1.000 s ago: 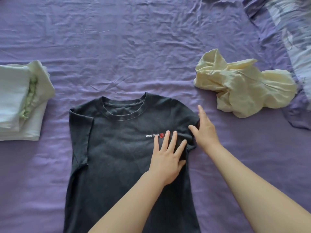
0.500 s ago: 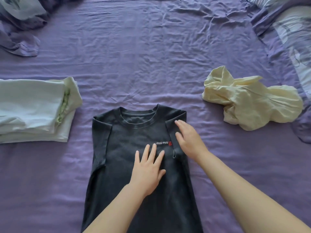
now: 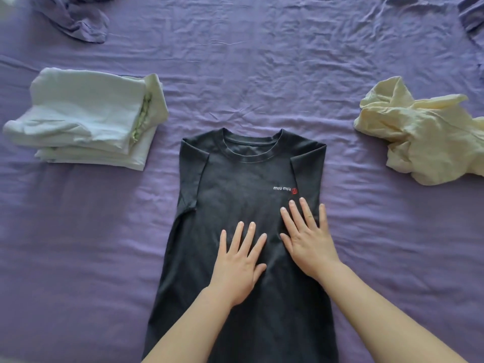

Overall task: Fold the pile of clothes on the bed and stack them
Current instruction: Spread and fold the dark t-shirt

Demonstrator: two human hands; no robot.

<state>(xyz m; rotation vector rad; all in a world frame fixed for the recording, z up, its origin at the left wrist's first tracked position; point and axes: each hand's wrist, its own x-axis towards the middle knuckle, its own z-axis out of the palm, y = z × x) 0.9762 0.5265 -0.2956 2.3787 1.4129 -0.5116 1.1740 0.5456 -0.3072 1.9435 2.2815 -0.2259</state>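
Observation:
A dark grey T-shirt [image 3: 235, 179] lies flat on the purple bed sheet [image 3: 248, 74], collar away from me, both sleeves folded inward. My left hand [image 3: 239, 260] rests palm down on its middle, fingers spread. My right hand [image 3: 306, 237] lies flat beside it, just below the small white and red logo, near the shirt's right edge. Neither hand grips the cloth. A stack of folded white clothes [image 3: 83, 119] sits to the left. A crumpled pale yellow garment [image 3: 424, 137] lies to the right.
Bunched purple bedding [image 3: 78, 19] lies at the top left, and more bedding folds [image 3: 471, 14] at the top right corner. Bare wrinkled sheet stretches beyond the shirt's collar and on both sides of it.
The right sleeve has been folded over onto the shirt's front. My right hand moved from the sleeve down to lie flat on the shirt. The view shifted, so the white stack shows more fully.

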